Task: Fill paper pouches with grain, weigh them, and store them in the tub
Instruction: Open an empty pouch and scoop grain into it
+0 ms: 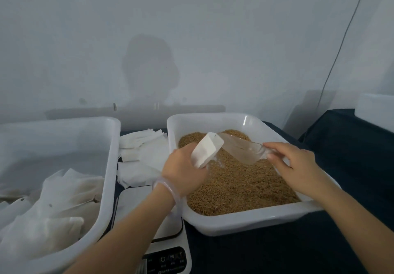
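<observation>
— Where is the pouch, and which way does it point?

— You hold the paper pouch (207, 149) in your left hand (185, 167), above the grain (245, 184) at the left side of the white tray (234, 224). Its long axis runs from your palm up and away to the right. Its open mouth faces that way, toward the scoop (241, 148). Your fingers are curled round the pouch's lower end, though the back of your hand hides their tips.

— And the other hand?

— Your right hand (298, 165) pinches the handle of the clear scoop between thumb and fingers. The scoop lies lengthwise from that handle at the right to its lip at the upper left, and the lip meets the pouch's mouth. I cannot tell whether any grain is in the scoop.

— What lies around them?

— The scale (168, 227) sits on the dark tabletop (319, 241) under your left forearm, between the tray and the tub (110, 146). The tub stands at your left and holds a loose pile of filled pouches (53, 209). Flat empty pouches (142, 146) lie scattered behind the scale, in the gap between tub and tray. You wear a pale bracelet (168, 186) on your left wrist.
</observation>
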`<action>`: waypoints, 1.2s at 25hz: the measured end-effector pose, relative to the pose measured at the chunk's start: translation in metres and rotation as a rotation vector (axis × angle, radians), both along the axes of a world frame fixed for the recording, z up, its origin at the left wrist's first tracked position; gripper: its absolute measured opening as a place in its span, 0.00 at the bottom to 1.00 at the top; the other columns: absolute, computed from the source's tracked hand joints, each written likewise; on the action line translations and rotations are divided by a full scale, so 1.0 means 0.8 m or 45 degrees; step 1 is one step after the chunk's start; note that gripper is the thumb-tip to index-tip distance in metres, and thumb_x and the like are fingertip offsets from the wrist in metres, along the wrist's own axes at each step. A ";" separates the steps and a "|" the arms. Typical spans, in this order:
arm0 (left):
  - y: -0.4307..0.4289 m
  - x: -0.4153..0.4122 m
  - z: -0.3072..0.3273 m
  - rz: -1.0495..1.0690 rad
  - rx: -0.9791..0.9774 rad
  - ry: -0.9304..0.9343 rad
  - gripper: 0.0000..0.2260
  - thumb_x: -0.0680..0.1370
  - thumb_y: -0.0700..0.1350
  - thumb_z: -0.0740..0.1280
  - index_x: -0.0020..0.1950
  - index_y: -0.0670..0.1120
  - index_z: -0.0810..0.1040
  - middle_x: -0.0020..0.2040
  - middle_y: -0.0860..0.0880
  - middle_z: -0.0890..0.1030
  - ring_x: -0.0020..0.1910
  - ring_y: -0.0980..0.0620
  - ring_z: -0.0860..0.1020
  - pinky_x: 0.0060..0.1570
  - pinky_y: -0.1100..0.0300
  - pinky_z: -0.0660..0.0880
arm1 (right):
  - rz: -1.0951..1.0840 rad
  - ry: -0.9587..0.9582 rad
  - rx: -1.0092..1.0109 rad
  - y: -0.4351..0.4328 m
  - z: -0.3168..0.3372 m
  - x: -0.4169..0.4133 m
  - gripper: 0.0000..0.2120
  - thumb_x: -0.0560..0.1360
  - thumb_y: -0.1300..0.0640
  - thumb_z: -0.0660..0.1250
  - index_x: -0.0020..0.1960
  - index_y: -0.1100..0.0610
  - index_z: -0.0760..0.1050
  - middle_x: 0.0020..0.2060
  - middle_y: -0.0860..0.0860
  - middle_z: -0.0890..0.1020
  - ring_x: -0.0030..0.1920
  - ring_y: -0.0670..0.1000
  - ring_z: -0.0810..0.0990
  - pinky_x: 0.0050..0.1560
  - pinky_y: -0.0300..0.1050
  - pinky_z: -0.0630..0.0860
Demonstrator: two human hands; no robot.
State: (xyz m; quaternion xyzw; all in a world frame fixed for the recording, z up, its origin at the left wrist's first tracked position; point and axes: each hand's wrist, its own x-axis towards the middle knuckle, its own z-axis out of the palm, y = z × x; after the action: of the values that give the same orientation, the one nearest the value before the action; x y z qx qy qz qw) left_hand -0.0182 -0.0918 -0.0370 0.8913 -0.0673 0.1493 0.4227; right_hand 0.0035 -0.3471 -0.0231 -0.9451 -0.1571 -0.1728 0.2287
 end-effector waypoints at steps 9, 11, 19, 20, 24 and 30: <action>-0.003 0.008 -0.008 -0.011 0.116 -0.012 0.13 0.71 0.41 0.67 0.49 0.54 0.66 0.36 0.58 0.72 0.43 0.48 0.74 0.42 0.57 0.71 | 0.155 -0.091 -0.376 -0.033 0.113 -0.014 0.13 0.73 0.41 0.53 0.57 0.34 0.67 0.53 0.39 0.79 0.55 0.44 0.74 0.65 0.45 0.52; -0.001 0.009 -0.009 0.029 0.053 -0.026 0.15 0.71 0.42 0.68 0.50 0.55 0.65 0.38 0.59 0.71 0.45 0.49 0.73 0.34 0.61 0.67 | 0.160 -0.087 -0.475 -0.030 0.128 -0.011 0.12 0.74 0.43 0.55 0.57 0.33 0.67 0.53 0.40 0.79 0.55 0.44 0.74 0.66 0.46 0.51; 0.000 0.013 -0.013 -0.027 0.117 -0.023 0.15 0.71 0.43 0.67 0.51 0.56 0.65 0.37 0.62 0.71 0.50 0.47 0.74 0.42 0.58 0.70 | 0.177 -0.144 -0.703 -0.006 0.164 -0.005 0.14 0.75 0.46 0.58 0.59 0.38 0.73 0.51 0.40 0.78 0.56 0.43 0.73 0.70 0.46 0.44; 0.001 0.013 -0.014 -0.026 0.117 -0.026 0.15 0.71 0.43 0.66 0.51 0.56 0.64 0.37 0.63 0.70 0.50 0.47 0.74 0.43 0.58 0.70 | 0.181 -0.158 -0.725 -0.003 0.168 -0.004 0.14 0.75 0.45 0.58 0.59 0.39 0.74 0.51 0.40 0.78 0.56 0.43 0.73 0.70 0.46 0.43; 0.001 0.015 -0.017 -0.037 0.093 -0.012 0.16 0.71 0.42 0.66 0.52 0.58 0.64 0.39 0.61 0.71 0.51 0.48 0.73 0.43 0.56 0.73 | 0.195 -0.250 -0.766 0.006 0.175 -0.007 0.15 0.75 0.48 0.61 0.61 0.42 0.75 0.51 0.42 0.79 0.57 0.46 0.73 0.70 0.45 0.41; 0.003 0.018 -0.022 -0.030 0.027 -0.039 0.19 0.70 0.43 0.68 0.51 0.60 0.62 0.39 0.63 0.70 0.49 0.50 0.73 0.39 0.60 0.69 | 0.200 -0.347 -0.818 0.016 0.177 -0.013 0.15 0.75 0.50 0.63 0.61 0.45 0.76 0.50 0.47 0.79 0.56 0.50 0.74 0.70 0.49 0.42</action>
State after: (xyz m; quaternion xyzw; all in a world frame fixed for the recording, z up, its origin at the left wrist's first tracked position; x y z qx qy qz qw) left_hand -0.0039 -0.0895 -0.0547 0.8925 -0.0860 0.1573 0.4138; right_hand -0.0072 -0.3341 0.1186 -0.9220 -0.3047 -0.2210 -0.0905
